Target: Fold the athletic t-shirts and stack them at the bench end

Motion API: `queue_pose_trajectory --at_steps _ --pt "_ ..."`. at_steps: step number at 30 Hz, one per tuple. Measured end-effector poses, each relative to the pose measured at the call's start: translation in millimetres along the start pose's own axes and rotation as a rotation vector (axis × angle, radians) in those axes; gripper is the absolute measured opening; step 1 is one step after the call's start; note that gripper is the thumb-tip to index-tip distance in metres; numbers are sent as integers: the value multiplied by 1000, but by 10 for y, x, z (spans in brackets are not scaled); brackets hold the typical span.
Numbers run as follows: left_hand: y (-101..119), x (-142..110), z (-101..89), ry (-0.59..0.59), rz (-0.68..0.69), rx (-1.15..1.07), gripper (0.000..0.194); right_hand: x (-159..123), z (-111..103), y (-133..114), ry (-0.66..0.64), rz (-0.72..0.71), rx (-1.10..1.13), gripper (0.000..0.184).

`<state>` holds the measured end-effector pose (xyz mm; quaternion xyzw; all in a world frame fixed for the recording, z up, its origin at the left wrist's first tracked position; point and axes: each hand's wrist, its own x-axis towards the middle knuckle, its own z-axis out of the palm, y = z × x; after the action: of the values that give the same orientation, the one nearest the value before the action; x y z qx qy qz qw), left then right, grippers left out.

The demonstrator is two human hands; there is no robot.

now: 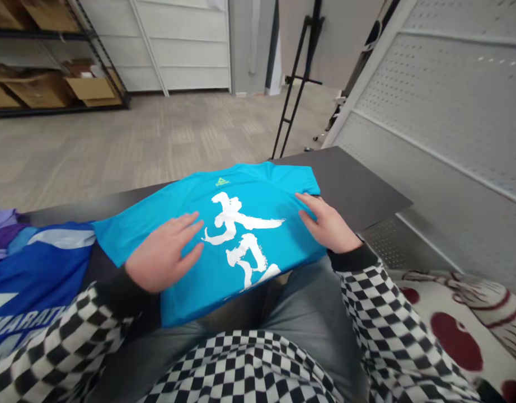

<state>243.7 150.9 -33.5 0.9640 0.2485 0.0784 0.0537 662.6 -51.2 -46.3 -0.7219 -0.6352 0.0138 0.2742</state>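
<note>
Blue jersey (69,280) beside the left wrist, left hand (165,254) empty, fingers spread, over turquoise T-shirt (258,207), shirt spanning between both hands, right hand (327,221) empty, fingers parted, at its sleeve side.

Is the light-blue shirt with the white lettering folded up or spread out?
Spread out: both sleeves of the shirt extend sideways, its white lettering facing up.

Even indoor light, blurred hands

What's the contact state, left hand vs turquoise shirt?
Cannot tell. The head view shows the left hand over the turquoise shirt, slightly blurred, with neither contact nor gap plain.
</note>
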Motion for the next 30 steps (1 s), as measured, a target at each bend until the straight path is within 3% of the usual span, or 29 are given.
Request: queue_pose_trajectory --at_steps 4,8,13,16,20,23,26,30 --pt "147 -893 145 -122 -31 12 70 89 218 249 -142 25 -64 46" --pt "147 -1279 194 -136 -120 27 83 63 328 347 -134 37 -74 45" --pt "158 -1214 131 -113 -293 21 82 58 309 401 -153 38 -56 48" --pt "128 -1085 58 -112 -305 1 85 57 326 513 -158 55 -37 51" --pt "-91 -915 -6 35 -364 -15 78 26 344 622 -164 81 -31 57" --pt "-314 -861 46 -4 -497 36 73 -2 263 585 -156 64 -25 57" --pt "-458 -876 150 -25 -540 60 75 54 93 543 -87 59 -26 52" --pt "-555 -906 229 184 -590 40 72 395 -113 722 87 124 -128 49"
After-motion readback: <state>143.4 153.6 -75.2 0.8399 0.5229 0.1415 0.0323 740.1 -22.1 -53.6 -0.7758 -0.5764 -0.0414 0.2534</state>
